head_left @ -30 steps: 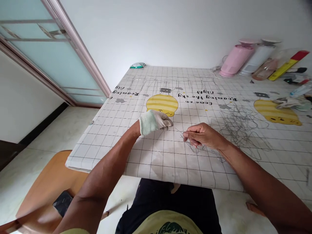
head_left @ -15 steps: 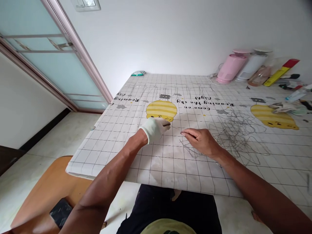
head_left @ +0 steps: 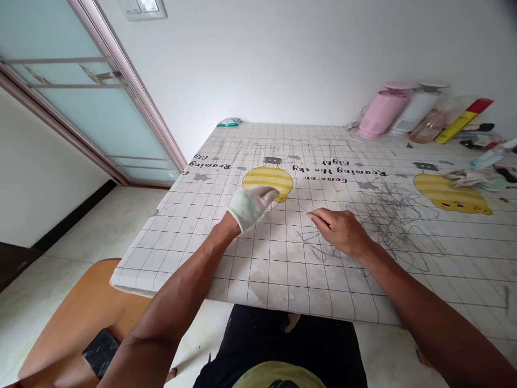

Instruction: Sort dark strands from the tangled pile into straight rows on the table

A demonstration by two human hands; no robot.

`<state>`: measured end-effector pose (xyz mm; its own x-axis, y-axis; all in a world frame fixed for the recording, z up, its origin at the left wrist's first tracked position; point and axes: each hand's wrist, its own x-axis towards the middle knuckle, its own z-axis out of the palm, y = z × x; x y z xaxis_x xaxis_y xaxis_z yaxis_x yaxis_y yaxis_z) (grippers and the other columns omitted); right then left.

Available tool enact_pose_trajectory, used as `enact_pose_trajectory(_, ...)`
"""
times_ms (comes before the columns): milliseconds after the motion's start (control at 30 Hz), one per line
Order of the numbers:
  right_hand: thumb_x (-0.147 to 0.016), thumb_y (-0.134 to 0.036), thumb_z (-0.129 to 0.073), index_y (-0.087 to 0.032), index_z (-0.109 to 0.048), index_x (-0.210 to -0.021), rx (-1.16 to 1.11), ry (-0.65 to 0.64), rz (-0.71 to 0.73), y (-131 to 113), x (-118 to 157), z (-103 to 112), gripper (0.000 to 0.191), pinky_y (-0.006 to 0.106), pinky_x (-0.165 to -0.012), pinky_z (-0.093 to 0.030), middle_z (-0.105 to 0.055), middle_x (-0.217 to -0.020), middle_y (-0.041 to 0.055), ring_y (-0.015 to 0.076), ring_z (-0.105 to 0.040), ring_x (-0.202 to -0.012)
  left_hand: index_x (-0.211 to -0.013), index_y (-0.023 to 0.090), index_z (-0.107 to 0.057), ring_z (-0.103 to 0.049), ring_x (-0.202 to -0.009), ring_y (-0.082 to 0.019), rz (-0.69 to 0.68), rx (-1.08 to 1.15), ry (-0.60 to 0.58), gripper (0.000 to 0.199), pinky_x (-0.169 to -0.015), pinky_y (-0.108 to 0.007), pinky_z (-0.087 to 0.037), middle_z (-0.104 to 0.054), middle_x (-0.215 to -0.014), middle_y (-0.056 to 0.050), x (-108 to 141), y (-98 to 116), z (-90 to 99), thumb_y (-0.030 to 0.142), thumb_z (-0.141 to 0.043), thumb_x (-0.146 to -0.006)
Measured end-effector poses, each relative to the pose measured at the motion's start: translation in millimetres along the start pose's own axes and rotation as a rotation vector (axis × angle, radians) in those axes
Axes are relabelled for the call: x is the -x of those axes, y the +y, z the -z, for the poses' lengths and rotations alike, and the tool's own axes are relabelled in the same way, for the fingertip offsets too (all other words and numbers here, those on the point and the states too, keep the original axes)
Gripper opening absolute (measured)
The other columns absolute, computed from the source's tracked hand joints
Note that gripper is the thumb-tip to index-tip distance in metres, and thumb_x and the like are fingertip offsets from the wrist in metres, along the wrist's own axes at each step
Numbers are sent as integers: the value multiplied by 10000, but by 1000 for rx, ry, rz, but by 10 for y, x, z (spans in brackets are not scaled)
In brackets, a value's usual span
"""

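Note:
My left hand [head_left: 251, 206], in a whitish knitted glove, hovers by the yellow striped balloon print with its fingers stretched out and slightly blurred. No object shows in it. Thumb and forefinger of my bare right hand [head_left: 337, 229] are pinched together, and a faint thin wire pokes out from their tips toward the left. Beneath and beside that hand lie several bent grey wires [head_left: 317, 249]. A larger loose tangle of grey wires [head_left: 390, 215] spreads over the cloth to its right. My palm hides part of what the right fingers grip.
A checked white tablecloth [head_left: 181, 226] covers the table. Straighter thin wires [head_left: 323, 148] lie along its back. At the back right stand a pink device [head_left: 382, 113], a white device [head_left: 416, 110], a bottle and a yellow-red box [head_left: 464, 121]. A green-white packet [head_left: 229, 122] sits at the far corner.
My left hand has drawn back to the left, its fingers straightening. My right hand has shifted slightly to the right, still pinched, so the gap between the hands is wider.

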<state>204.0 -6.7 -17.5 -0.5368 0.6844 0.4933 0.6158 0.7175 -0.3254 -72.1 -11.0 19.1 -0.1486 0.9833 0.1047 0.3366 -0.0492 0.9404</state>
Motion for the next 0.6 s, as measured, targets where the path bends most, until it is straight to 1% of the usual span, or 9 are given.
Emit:
enact_pose_trajectory(100, -1131, -439, -491, -226, -653, -812, 29, 80, -25, 21, -9, 9, 416, 301, -501, -353, -620, -605, -8, 133, -450, -490, -888, 246, -791, -764, -910, -233, -14, -38, 34, 274, -838, -326, -597, -809, -889, -53, -48, 2, 77, 466, -641, -954)
enact_pose_trajectory(167, -1131, -430, -484, -224, -656, -811, 53, 106, -44, 32, -12, 10, 418, 303, -504, -344, -657, -636, 6, 135, -470, -493, -938, 229, -795, -770, -912, -224, -2, -22, 51, 342, -851, -314, -609, -817, -913, -69, -79, -22, 100, 506, -600, -983)
enact_pose_trajectory(233, -1134, -420, -468, -221, -644, -789, 95, 123, -63, 42, -16, 8, 435, 308, -501, -315, -660, -635, 13, 137, -470, -489, -959, 215, -796, -771, -895, -213, 20, 5, 55, 391, -861, -304, -616, -821, -925, -79, -98, -51, 96, 533, -571, -999)
enact_pose_trajectory(400, -1131, -403, -447, -223, -605, -761, 186, 169, -107, 61, -24, -9, 441, 316, -520, -276, -606, -590, 9, 143, -445, -485, -1047, 185, -789, -767, -885, -196, 19, 46, 14, 454, -874, -295, -609, -823, -953, -94, -101, -68, 51, 542, -508, -1044)
enact_pose_trajectory(467, -1125, -395, -448, -226, -590, -761, 194, 188, -137, 70, -30, -11, 426, 315, -534, -279, -578, -579, 3, 145, -430, -484, -1075, 186, -784, -765, -885, -188, 11, 34, 36, 484, -860, -286, -601, -823, -966, -91, -103, -68, 48, 537, -450, -1072)
enact_pose_trajectory(533, -1113, -384, -454, -230, -562, -751, 196, 195, -174, 93, -56, 3, 408, 316, -543, -275, -537, -563, -5, 146, -404, -481, -1074, 201, -780, -760, -885, -179, -13, -31, 70, 489, -856, -279, -584, -820, -970, -74, -109, -94, 44, 502, -395, -1098)
enact_pose_trajectory(600, -1095, -372, -463, -236, -516, -723, 211, 188, -206, 141, -122, 40, 399, 322, -552, -256, -487, -545, -9, 150, -374, -484, -1058, 221, -776, -749, -885, -178, -81, -173, 60, 407, -855, -277, -558, -813, -960, -52, -111, -153, 12, 432, -431, -1096)
